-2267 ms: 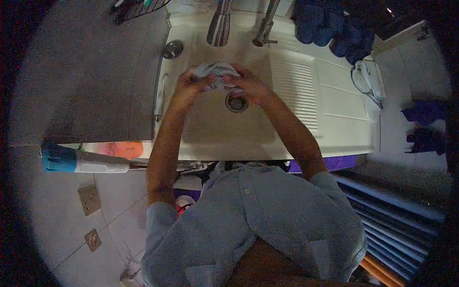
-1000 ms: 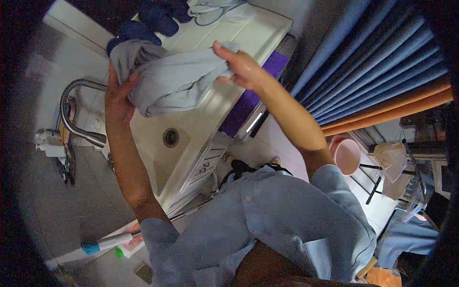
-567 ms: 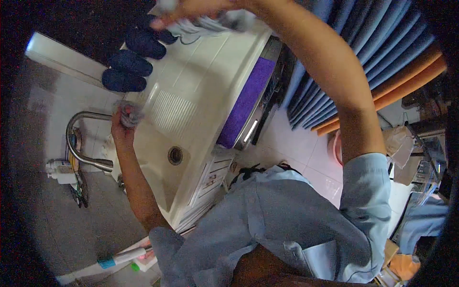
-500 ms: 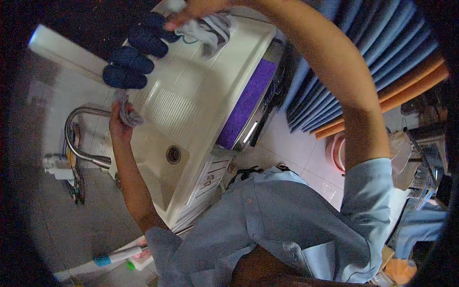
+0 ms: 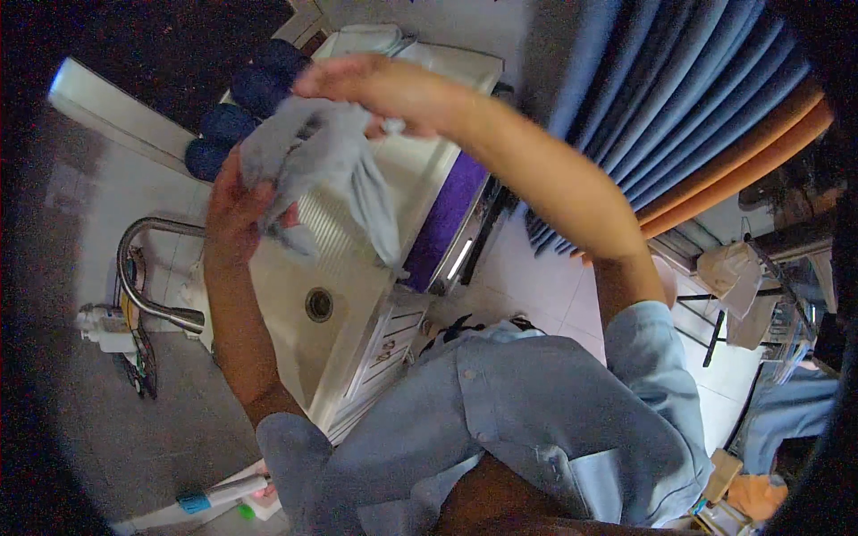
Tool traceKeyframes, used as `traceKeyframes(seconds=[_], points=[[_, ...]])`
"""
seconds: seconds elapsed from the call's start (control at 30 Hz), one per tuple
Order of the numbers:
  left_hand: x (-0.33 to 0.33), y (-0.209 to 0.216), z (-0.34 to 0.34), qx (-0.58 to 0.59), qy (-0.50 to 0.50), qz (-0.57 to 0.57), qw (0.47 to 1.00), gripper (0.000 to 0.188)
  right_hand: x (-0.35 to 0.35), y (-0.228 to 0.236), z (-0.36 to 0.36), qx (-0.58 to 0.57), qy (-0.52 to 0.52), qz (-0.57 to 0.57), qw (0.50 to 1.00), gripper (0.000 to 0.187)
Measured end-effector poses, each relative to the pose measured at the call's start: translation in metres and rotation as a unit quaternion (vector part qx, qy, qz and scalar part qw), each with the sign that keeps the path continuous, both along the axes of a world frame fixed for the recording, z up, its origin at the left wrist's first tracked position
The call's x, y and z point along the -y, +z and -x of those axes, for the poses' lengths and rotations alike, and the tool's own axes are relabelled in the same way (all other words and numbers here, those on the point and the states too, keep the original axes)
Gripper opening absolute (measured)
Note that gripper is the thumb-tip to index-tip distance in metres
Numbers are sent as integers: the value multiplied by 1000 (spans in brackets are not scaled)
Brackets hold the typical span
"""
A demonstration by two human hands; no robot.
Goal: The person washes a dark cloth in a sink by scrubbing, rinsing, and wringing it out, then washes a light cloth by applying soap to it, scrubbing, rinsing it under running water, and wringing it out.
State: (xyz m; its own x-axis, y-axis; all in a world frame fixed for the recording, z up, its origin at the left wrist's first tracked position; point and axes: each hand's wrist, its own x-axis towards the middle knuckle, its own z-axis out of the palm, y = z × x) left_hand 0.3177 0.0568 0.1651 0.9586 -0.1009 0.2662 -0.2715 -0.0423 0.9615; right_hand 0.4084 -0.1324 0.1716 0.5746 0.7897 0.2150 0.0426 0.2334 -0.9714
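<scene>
A crumpled grey-white cloth is bunched between my two hands above the ribbed part of a cream sink unit. Its loose end hangs down over the ribs. My left hand is closed on the cloth's left side, with a bit of red showing by the fingers. From above, my right hand arches over the cloth and grips its upper part, smeared by motion. Whether this is one piece or several, I cannot tell. Dark blue slippers stand behind the cloth at the sink's far left edge, partly hidden.
A curved metal faucet rises at the left of the basin, which has a round drain. A purple mat lies along the sink's right side. Blue curtains hang at the right. A white folded item sits at the back.
My right hand has come down and left from the back of the sink, bringing the grey-white cloth against my left hand. The white item behind it now shows.
</scene>
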Motion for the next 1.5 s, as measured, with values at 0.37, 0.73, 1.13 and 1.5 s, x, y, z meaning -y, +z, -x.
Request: traceKeyframes(seconds=[0.37,0.73,1.13,1.5], points=[[-47,-68,43,-183,45,-214,959,45,-145,36,-8,466,-211,87,855,25],[-45,-14,33,-86,-92,663,738,63,-172,-2,-16,358,-142,-34,922,24],[-35,-53,40,103,125,-216,963,66,-33,-1,30,660,-102,3,745,19],[235,-58,14,58,-277,-171,944,30,249,-30,162,412,-370,278,785,24]])
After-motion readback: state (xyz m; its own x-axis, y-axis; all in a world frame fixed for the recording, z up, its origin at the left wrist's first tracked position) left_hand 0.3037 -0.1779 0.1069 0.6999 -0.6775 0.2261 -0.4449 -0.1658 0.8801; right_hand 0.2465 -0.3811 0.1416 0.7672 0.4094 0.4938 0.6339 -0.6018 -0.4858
